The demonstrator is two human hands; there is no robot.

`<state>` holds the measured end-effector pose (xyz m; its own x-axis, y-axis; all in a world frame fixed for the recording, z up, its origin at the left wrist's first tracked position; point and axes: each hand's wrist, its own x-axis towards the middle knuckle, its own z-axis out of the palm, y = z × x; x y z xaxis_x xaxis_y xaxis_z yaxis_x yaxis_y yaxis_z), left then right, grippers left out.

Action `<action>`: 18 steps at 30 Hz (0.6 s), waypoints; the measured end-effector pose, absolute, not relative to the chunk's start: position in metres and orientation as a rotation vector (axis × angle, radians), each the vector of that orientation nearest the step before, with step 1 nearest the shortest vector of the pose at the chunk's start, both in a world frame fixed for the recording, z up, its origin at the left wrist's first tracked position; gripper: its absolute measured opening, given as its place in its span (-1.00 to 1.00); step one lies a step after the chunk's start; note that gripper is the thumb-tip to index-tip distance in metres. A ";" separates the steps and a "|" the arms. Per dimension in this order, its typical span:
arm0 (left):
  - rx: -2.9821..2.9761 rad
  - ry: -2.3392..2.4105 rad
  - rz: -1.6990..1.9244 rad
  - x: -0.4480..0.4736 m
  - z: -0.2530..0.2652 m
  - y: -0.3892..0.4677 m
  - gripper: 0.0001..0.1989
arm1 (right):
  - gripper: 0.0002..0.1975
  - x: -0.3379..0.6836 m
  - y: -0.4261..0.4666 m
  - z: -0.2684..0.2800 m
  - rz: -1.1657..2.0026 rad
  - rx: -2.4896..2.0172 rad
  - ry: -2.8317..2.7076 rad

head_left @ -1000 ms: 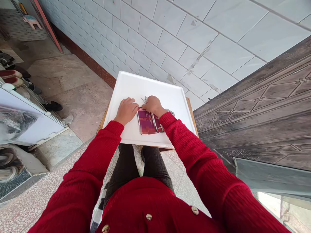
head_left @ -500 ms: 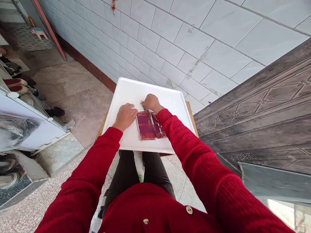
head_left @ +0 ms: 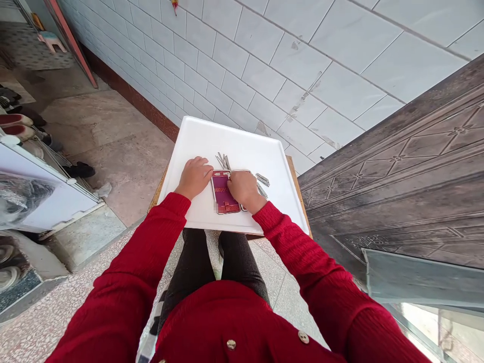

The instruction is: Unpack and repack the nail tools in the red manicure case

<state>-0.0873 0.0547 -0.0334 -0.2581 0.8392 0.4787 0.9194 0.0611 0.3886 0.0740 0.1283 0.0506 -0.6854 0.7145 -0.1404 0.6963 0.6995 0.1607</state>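
An open manicure case [head_left: 223,194] with a red and purple lining lies on a white tray [head_left: 200,133]. My left hand [head_left: 195,176] lies beside its upper left edge, fingers loosely spread on the tray and thumb touching the case. Over the case's right half is my right hand [head_left: 244,189], fingers curled closed; anything between them is hidden. Several slim metal tools [head_left: 224,161] rest fanned out just beyond the case. A nail clipper [head_left: 262,179] lies on the tray to the right, with another metal piece [head_left: 261,190] partly seen by my right hand.
The raised-rim tray sits on a wooden stand [head_left: 290,164] close to a tiled wall [head_left: 230,53]. A dark patterned panel [head_left: 378,171] stands on the right. Shoes on a rack [head_left: 22,126] and a white cabinet [head_left: 49,186] are at left.
My right hand has moved from beyond the case back onto its right half. The fanned tools and nail clipper now show; the scissors seen earlier are out of sight. My left hand stays put.
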 end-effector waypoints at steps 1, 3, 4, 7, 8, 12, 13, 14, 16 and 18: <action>-1.829 -2.196 -0.965 -0.087 -0.033 0.055 -0.70 | -0.65 0.074 0.125 0.049 0.141 1.148 2.718; -1.824 -2.200 -0.965 -0.087 -0.033 0.054 -0.70 | -0.65 0.075 0.119 0.047 0.125 1.163 2.722; -1.824 -2.200 -0.965 -0.087 -0.033 0.054 -0.70 | -0.65 0.076 0.118 0.046 0.113 1.173 2.721; -1.828 -2.194 -0.970 -0.086 -0.033 0.053 -0.69 | -0.65 0.076 0.116 0.044 0.076 1.208 2.717; -1.828 -2.191 -0.976 -0.086 -0.033 0.053 -0.69 | -0.66 0.075 0.117 0.044 0.060 1.218 2.715; -1.824 -2.181 -0.990 -0.085 -0.035 0.053 -0.68 | -0.68 0.073 0.119 0.042 -0.047 1.242 2.703; -1.824 -2.180 -0.990 -0.085 -0.035 0.053 -0.69 | -0.69 0.073 0.120 0.041 -0.082 1.245 2.703; -1.825 -2.179 -0.991 -0.085 -0.035 0.054 -0.69 | -0.69 0.073 0.120 0.041 -0.116 1.249 2.707; -1.827 -2.180 -0.995 -0.085 -0.036 0.054 -0.68 | -0.71 0.074 0.122 0.040 -0.165 1.262 2.723; -1.828 -2.179 -0.996 -0.084 -0.036 0.054 -0.67 | -0.72 0.075 0.124 0.041 -0.169 1.276 2.732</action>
